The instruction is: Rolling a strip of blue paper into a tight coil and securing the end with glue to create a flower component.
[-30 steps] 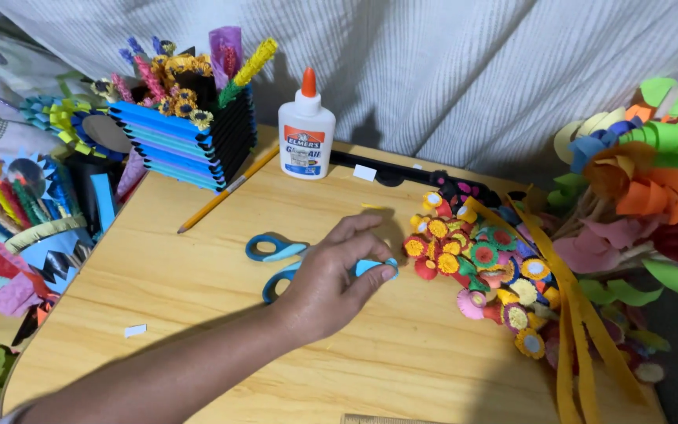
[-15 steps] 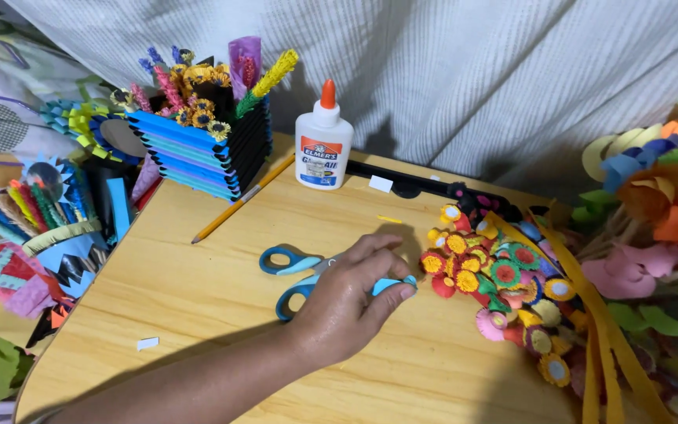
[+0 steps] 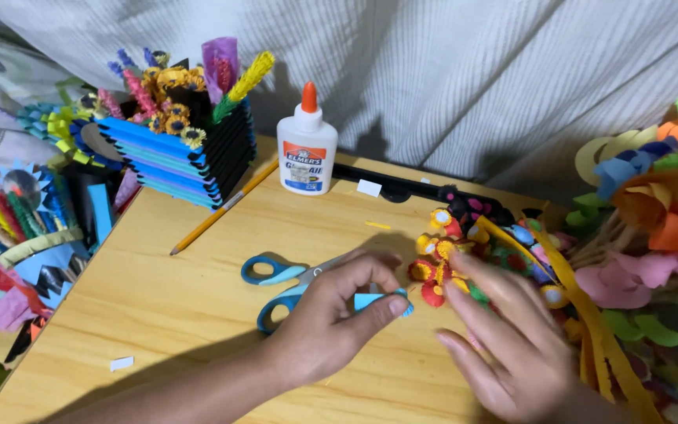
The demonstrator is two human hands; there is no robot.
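At about nine o'clock, off the edge of the wooden table (image 3: 198,314), lies a heap of paper crafts (image 3: 17,235) in blue, red and green, set aside out of the work area. Toward eleven o'clock stands a blue-and-black ribbed holder (image 3: 178,153) full of rolled paper flowers, with a yellow pencil (image 3: 225,206) lying slantwise just below it. At twelve o'clock a white glue bottle (image 3: 306,145) with an orange cap stands upright and shut, within easy reach. Near the centre the blue-handled scissors (image 3: 276,283) lie flat, partly hidden beneath the left hand (image 3: 331,334), which rests on the tabletop with thumb and forefinger clamped on a small light-blue paper strip (image 3: 382,300), holding it just above the wood; the other fingers curl loosely. Just right of it, the right hand (image 3: 512,345) is spread, fingers apart and gripping nothing, its fingertips touching a cluster of coiled paper flowers (image 3: 472,251), seemingly steadying it. At three o'clock hang larger paper blooms (image 3: 653,204) and yellow strips (image 3: 590,322).
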